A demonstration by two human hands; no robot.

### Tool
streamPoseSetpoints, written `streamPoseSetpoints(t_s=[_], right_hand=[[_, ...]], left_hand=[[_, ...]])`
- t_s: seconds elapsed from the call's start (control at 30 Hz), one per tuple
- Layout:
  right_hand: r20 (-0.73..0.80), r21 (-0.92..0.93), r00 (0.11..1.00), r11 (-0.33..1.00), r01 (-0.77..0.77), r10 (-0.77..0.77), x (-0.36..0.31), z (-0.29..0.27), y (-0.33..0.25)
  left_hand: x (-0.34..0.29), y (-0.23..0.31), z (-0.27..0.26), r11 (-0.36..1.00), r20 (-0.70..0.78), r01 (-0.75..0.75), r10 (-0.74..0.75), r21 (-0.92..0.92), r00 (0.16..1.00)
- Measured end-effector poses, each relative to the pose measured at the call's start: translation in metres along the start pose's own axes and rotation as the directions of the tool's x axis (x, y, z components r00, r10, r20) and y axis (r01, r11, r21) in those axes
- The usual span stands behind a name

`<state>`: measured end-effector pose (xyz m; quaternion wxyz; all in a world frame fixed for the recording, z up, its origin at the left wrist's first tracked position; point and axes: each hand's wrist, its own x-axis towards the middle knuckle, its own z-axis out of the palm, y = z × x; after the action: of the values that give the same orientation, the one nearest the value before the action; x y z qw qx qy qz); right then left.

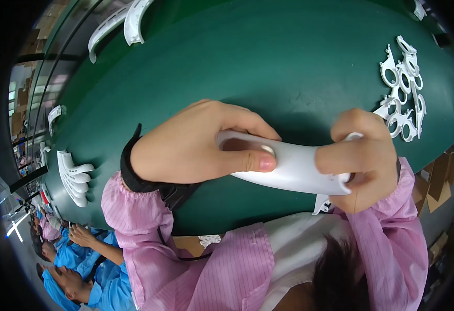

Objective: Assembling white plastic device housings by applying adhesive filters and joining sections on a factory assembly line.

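A curved white plastic shell (289, 160) is held between my two hands above the green table. My left hand (201, 142) grips its left end, thumb pressed on the outer face and fingers along the far edge. Around its right end wraps my right hand (364, 158), with the index finger bent across the surface; the fingertips there are partly hidden. Below the shell, near my right hand, part of a small white bracket (321, 204) shows at the table's near edge.
White ring-shaped brackets (404, 93) lie in a pile at the right. Several nested curved white shells (74, 179) rest at the left, with two larger ones (133, 23) at the far left. Cardboard boxes (437, 179) stand beyond the right edge. A person in blue (89, 274) sits at the lower left.
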<state>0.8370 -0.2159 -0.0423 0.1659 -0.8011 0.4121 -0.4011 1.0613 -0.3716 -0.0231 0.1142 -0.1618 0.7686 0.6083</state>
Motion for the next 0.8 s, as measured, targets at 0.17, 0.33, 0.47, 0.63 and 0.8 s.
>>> streamPoseSetpoints(t_s=[0.17,0.33,0.47,0.63,0.8], right_hand=[[-0.122,0.065,0.988,0.994,-0.083,0.090,0.003,-0.018,0.005],[-0.160,0.053,0.986,0.998,-0.041,0.049,0.001,-0.022,0.011],[-0.193,0.044,0.981,0.999,-0.018,0.026,0.001,-0.019,0.014],[-0.206,0.053,0.979,0.998,0.016,-0.005,-0.001,-0.022,0.021],[-0.225,0.056,0.974,0.997,0.048,-0.034,0.001,-0.015,0.020]], left_hand=[[-0.002,0.001,0.005,0.831,-0.268,-0.310,0.464,0.461,0.845],[0.003,0.006,0.006,0.603,-0.173,-0.389,0.667,0.696,0.725],[0.009,-0.001,0.003,0.458,-0.115,-0.501,0.812,0.735,0.573],[0.019,-0.007,0.006,0.498,-0.173,-0.537,0.822,0.681,0.543],[0.014,-0.015,-0.002,0.445,-0.125,-0.553,0.845,0.704,0.520]])
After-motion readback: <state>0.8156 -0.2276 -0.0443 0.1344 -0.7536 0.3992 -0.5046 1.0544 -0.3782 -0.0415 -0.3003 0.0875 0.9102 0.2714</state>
